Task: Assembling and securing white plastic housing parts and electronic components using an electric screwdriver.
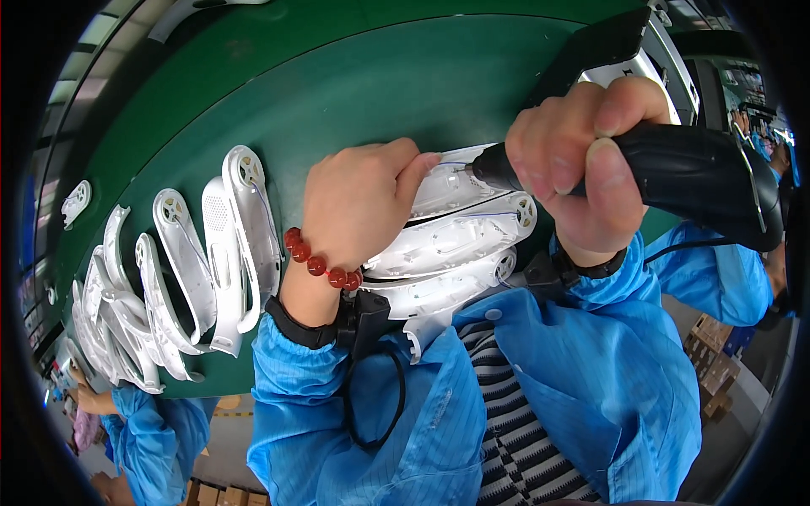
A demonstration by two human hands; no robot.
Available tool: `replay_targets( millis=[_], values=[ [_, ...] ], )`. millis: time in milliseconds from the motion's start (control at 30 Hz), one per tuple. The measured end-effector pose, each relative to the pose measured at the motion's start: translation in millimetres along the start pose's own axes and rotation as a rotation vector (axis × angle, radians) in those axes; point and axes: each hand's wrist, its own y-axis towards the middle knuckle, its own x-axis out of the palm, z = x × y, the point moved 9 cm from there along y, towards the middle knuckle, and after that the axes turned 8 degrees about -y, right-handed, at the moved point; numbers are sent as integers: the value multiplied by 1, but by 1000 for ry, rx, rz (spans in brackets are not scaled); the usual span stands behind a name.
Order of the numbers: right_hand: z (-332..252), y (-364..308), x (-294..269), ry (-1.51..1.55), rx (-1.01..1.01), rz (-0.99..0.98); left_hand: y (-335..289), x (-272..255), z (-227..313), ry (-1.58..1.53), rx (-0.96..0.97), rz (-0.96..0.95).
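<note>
My right hand is wrapped around a black electric screwdriver held nearly level. Its tip points left and meets the farthest white plastic shell in front of me, close to a thin blue wire. My left hand is closed over the left end of that shell, thumb pressed along its edge; its other fingertips are hidden. Two more open white shells, a middle shell and a nearer shell, lie side by side towards my body. A round, spoked end shows on the middle one.
Several similar white shells lie in a row on the green table to the left. A black-and-white casing stands at the far right. Blue sleeves of other people show at the lower left and right.
</note>
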Motion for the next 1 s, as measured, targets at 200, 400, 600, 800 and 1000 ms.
replay_targets(
  millis=[200,400,600,800,1000],
  values=[
    [9,2,-3,95,-8,73,0,0,2,-4,6,-7],
    [11,6,-2,170,-9,155,-1,1,4,-3,2,-6],
    [11,1,-1,-49,35,142,-1,-1,4,22,-4,-5],
    [13,2,9,-105,-40,42,-1,-5,6,62,45,60],
    [-22,8,-3,16,-129,55,4,-27,30,265,170,120]
  ],
)
